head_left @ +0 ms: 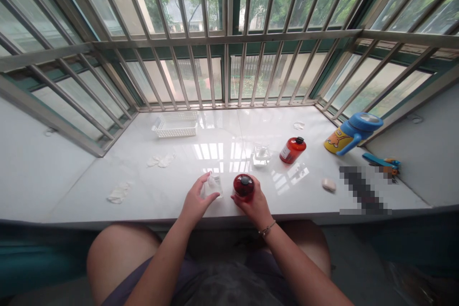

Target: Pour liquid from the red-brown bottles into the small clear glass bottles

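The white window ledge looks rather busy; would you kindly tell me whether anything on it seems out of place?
Yes: a crumpled white scrap and a second scrap, perhaps tissue, lie loose on the white window ledge beyond the left hand, like stray litter. At the right, a pixelated patch hides part of the view.

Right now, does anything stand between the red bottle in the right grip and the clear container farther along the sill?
Nothing visible does. Between the red bottle in the right grip and the clear container, only light reflections show on the white stone sill.

White marble windowsill point(79, 186), red bottle point(244, 187), white basket point(175, 126)
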A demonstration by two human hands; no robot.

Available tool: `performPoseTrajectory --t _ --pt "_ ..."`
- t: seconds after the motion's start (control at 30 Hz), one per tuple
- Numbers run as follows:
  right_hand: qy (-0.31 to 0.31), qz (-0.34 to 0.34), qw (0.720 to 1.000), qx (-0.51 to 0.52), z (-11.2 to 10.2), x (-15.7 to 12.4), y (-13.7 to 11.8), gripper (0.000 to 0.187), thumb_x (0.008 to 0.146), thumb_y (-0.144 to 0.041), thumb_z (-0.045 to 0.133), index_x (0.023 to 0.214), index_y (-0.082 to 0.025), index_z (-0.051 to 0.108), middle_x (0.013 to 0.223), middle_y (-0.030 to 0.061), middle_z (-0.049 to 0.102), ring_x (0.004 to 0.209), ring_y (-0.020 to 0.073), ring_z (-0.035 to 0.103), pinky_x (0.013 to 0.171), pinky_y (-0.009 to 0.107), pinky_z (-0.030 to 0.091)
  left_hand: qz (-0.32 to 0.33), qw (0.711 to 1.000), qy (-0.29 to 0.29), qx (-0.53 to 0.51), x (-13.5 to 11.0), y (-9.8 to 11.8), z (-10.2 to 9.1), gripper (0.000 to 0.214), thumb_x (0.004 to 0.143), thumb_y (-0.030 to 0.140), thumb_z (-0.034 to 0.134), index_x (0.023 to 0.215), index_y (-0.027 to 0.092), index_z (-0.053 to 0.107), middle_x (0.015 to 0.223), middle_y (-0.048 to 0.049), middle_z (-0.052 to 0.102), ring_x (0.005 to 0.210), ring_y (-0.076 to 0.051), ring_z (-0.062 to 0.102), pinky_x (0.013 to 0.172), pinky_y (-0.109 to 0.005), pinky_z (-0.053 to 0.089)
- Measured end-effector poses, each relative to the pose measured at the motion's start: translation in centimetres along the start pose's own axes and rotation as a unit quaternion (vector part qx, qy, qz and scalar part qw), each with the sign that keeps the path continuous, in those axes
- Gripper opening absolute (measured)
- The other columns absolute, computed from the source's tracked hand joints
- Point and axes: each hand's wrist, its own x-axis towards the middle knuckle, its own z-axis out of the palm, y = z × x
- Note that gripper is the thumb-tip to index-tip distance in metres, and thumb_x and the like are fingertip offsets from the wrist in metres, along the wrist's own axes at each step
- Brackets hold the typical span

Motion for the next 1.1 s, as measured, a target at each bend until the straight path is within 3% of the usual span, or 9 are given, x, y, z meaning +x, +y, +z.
performPoseTrajectory --t 0.13,0.33,0.57,0.67,0.87,1.1 --pt "0.004 -0.003 1.0 -0.004 0.0 0.0 0.0 0.087 0.081 -0.051 0.089 0.152 -0.028 0.046 0.144 0.0124 0.067 0.128 0.0324 0.071 0.111 0.051 0.059 -0.011 1.0 -0.003 -0.023 -0.1 -0.3 0.1 0.055 0.084 0.04 0.089 0.128 0.027 0.06 0.162 -0.0145 0.059 0.156 -0.033 0.05 0.134 -0.057 0.033" --pt "0.007 -0.002 1.0 -0.007 0.0 -0.1 0.0 0.086 0.081 -0.051 0.089 0.152 -0.027 0.047 0.144 0.0134 0.068 0.126 0.0333 0.072 0.109 0.052 0.061 -0.018 1.0 -0.009 0.014 0.1 0.5 -0.1 0.065 0.085 0.041 0.089 0.14 0.029 0.059 0.161 -0.0133 0.059 0.154 -0.032 0.053 0.134 -0.055 0.033" --pt "-0.001 0.016 1.0 -0.006 0.0 -0.1 -0.1 0.088 0.081 -0.053 0.089 0.152 -0.026 0.045 0.144 0.0152 0.067 0.128 0.0344 0.071 0.11 0.054 0.059 -0.035 0.996 0.074 -0.021 0.5 0.5 2.0 0.044 0.087 0.048 0.087 0.112 0.025 0.06 0.15 -0.0153 0.068 0.147 -0.032 0.06 0.128 -0.056 0.04" --pt "-0.005 0.014 1.0 -0.002 0.0 -0.1 0.0 0.087 0.082 -0.054 0.089 0.152 -0.026 0.044 0.147 0.0156 0.065 0.131 0.0347 0.069 0.112 0.054 0.058 -0.016 0.996 0.085 0.012 0.3 0.5 2.7 0.038 0.092 0.05 0.081 0.116 0.026 0.065 0.151 -0.0131 0.068 0.146 -0.032 0.06 0.128 -0.055 0.04" --pt "-0.007 0.01 1.0 0.002 0.0 -0.1 0.1 0.087 0.082 -0.053 0.088 0.152 -0.026 0.043 0.146 0.0158 0.065 0.131 0.0347 0.069 0.113 0.056 0.057 0.036 0.997 0.047 0.046 -0.4 1.0 2.4 0.039 0.102 0.053 0.068 0.131 0.027 0.07 0.156 -0.0097 0.064 0.15 -0.031 0.056 0.129 -0.049 0.041" --pt "-0.006 0.013 1.0 0.0 -0.1 -0.1 0.0 0.086 0.082 -0.054 0.088 0.151 -0.025 0.045 0.145 0.0156 0.065 0.129 0.0343 0.07 0.111 0.054 0.058 0.028 0.998 0.051 0.017 -0.5 -0.1 2.0 0.059 0.083 0.052 0.09 0.13 0.027 0.065 0.149 -0.0141 0.069 0.143 -0.035 0.063 0.125 -0.055 0.045"
